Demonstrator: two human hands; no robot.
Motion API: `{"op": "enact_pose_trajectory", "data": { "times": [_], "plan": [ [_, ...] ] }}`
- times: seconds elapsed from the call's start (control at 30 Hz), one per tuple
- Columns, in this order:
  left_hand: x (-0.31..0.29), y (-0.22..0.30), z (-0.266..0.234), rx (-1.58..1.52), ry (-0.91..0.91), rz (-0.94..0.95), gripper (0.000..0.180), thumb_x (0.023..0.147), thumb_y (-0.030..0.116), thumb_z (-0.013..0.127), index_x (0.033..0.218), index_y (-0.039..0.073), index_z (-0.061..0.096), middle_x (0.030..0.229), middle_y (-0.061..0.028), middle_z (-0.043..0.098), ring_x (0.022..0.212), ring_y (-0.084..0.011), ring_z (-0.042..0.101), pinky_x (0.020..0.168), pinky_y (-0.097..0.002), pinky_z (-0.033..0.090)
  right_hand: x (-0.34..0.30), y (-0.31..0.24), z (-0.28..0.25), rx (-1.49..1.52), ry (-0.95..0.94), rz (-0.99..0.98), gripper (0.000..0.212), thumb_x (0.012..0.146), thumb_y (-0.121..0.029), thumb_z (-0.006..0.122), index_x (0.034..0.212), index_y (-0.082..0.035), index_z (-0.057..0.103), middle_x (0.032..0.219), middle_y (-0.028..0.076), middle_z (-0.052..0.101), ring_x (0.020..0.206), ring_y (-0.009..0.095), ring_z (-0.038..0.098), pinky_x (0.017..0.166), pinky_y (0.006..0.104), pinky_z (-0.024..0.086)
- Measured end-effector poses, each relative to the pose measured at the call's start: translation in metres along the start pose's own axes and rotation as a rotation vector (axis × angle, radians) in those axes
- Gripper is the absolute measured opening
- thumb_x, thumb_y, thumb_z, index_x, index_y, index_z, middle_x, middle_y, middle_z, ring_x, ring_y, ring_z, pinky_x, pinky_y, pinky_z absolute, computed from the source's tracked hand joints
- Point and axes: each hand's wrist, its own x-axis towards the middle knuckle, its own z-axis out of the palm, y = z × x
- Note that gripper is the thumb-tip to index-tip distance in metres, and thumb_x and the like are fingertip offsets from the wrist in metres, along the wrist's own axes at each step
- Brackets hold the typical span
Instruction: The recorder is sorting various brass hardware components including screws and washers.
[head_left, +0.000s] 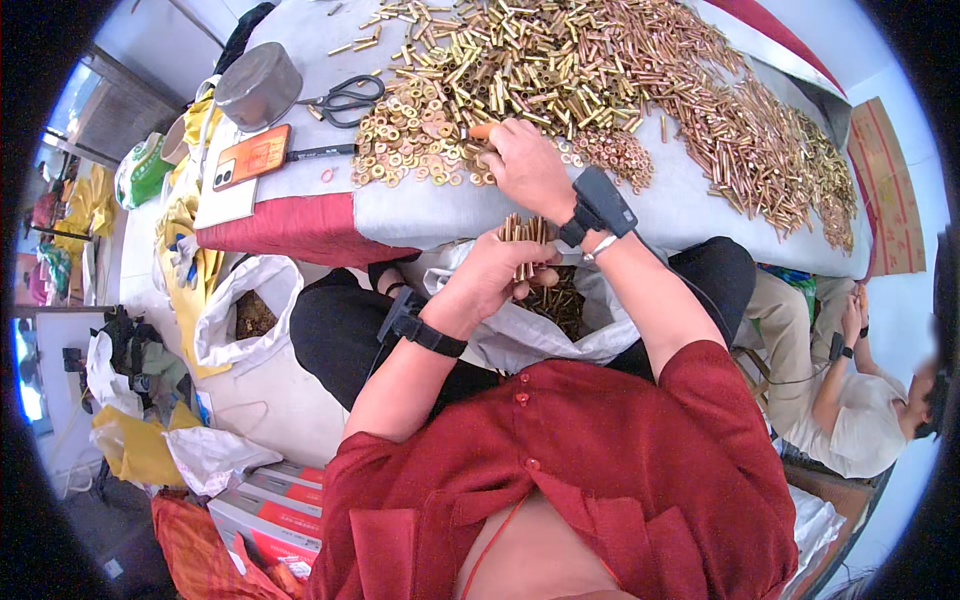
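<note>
My left hand [483, 272] is closed round an upright bundle of short brass-coloured metal tubes [523, 230], held over a white sack [500, 340] between my legs. More tubes [560, 305] lie inside that sack. Farther forward, my right hand [530, 172] reaches over a heap of flat brass-coloured washers [415, 130]. An orange cover sits on one of its fingertips, and the fingers look apart; their undersides are hidden. Behind the washers spreads a big pile of loose brass tubes [530, 60], running into copper-coloured ones [700, 110] at the right.
Left on the cloth-covered table [400, 220] are black-handled scissors [352, 100], a metal pot [260, 85] and an orange phone [250, 157]. A second open sack [250, 315] stands on the floor at left. Another person [850, 400] sits at the right.
</note>
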Motion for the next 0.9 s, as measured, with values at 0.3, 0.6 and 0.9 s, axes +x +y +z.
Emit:
{"op": "enact_pose_trajectory", "data": {
  "times": [0.3,0.6,0.9],
  "plan": [
    [-0.002,0.001,0.003,-0.029,0.078,0.104,0.021,0.078,0.015,0.072,0.094,0.008,0.059,0.076,-0.0025,0.063,0.055,-0.0081,0.059,0.035,-0.0170,0.028,-0.057,0.007,-0.047,1.136,0.163,0.719,0.029,0.087,-0.015,0.061,0.111,-0.001,0.054,0.093,0.007,0.064,0.081,0.013,0.061,0.071,0.0271,0.050],
    [0.005,-0.002,0.008,0.100,0.041,0.058,0.019,0.077,0.017,0.074,0.091,0.009,0.061,0.073,0.0007,0.063,0.052,-0.0059,0.056,0.036,-0.0174,0.031,-0.104,-0.015,-0.058,1.292,0.180,0.727,0.033,0.088,-0.012,0.060,0.118,-0.002,0.051,0.097,0.006,0.062,0.086,0.013,0.059,0.079,0.0275,0.048],
    [0.009,-0.001,0.011,0.111,0.056,0.003,0.022,0.079,0.017,0.073,0.096,0.008,0.062,0.077,0.0003,0.063,0.053,-0.0060,0.055,0.037,-0.0174,0.030,-0.117,-0.018,-0.064,1.229,0.182,0.734,0.033,0.089,-0.011,0.059,0.120,-0.001,0.052,0.095,0.005,0.061,0.086,0.011,0.057,0.078,0.0256,0.047]
  ]
}}
